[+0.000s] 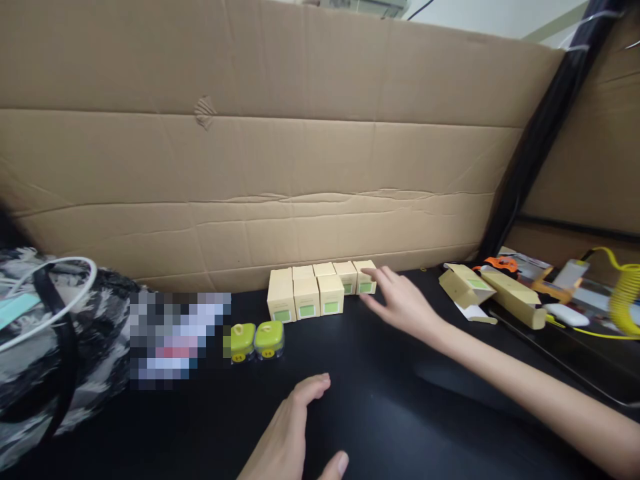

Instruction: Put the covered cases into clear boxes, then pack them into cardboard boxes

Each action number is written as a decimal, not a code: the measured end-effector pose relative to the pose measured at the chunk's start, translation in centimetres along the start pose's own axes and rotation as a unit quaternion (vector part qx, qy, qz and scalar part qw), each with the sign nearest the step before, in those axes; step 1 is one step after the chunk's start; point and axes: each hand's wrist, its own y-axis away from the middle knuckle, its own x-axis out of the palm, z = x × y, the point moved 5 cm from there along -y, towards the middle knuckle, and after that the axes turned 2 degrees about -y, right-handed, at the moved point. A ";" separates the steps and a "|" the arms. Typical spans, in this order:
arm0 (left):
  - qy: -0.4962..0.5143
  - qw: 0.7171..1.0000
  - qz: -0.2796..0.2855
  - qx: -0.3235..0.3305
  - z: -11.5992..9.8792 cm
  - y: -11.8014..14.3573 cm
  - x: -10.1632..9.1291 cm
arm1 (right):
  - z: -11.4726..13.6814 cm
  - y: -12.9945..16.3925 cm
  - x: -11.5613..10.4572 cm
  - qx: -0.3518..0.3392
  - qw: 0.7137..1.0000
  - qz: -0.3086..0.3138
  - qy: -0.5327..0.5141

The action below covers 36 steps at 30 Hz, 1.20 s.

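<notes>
Several small cream-coloured cardboard boxes (pixel 306 287) with green label patches stand in rows at the back of the black table. My right hand (pixel 403 303) reaches out to the rightmost cream box (pixel 365 275), thumb and fingers apart at its right side. The fingertips overlap that box's edge; whether they touch it I cannot tell. In the foreground my left hand (pixel 293 427) is open and holds nothing, with its thumb and fingers spread above the table. Two small square containers with green lids, a left one (pixel 243 339) and a right one (pixel 270 338), sit side by side before the boxes.
A tall cardboard wall (pixel 300 160) closes off the back. An opened cream box (pixel 466 285) and a long cream carton (pixel 513 297) lie at right, near a coiled yellow cord (pixel 625 300) and a white mouse-like object (pixel 567 315). Patterned fabric (pixel 95 333) bulges at left.
</notes>
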 end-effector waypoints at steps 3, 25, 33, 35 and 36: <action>-0.012 1.000 0.010 0.011 -0.4 -0.2 -0.1 | -5.6 1.9 -1.4 0.106 0.992 0.006 0.062; -0.062 0.991 0.021 0.115 -1.5 -0.6 -0.8 | 5.6 8.4 -6.6 -0.136 0.899 0.265 -0.321; -0.103 0.972 0.030 0.211 -1.1 -0.9 0.1 | 7.9 10.1 -4.6 -0.321 0.878 0.221 -0.277; -0.077 0.973 0.030 0.214 -1.6 -0.8 -0.1 | 7.8 10.6 -4.1 -0.359 0.882 0.176 -0.249; -0.061 0.975 0.032 0.210 -1.8 -0.8 -0.2 | 7.7 10.8 -4.0 -0.369 0.885 0.153 -0.239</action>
